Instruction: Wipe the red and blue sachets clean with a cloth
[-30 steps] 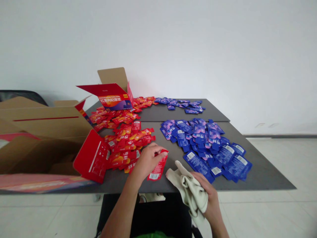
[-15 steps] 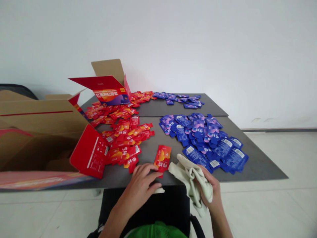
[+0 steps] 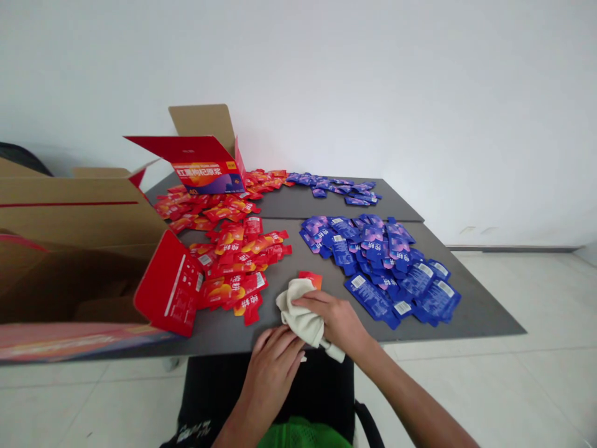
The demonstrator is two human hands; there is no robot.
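Note:
A pale cream cloth, bunched up, is gripped in my right hand. It presses over a red sachet lying near the table's front edge. Only the sachet's upper end shows; the cloth and hands cover the rest. My left hand lies at the table edge, fingers stretched forward and close together, fingertips against the cloth's lower side. Whether they also touch the sachet is hidden. A small white bit shows beside the left fingers; I cannot make out what it is.
Red sachets are heaped to the left, blue sachets to the right. More of both colours lie farther back. A large open carton stands at the left, and a smaller open red box stands behind. The grey table ends close to me.
My right hand has moved left with the cloth, from beside the red sachet to on top of it. My left hand has shifted slightly, its fingers now closer together.

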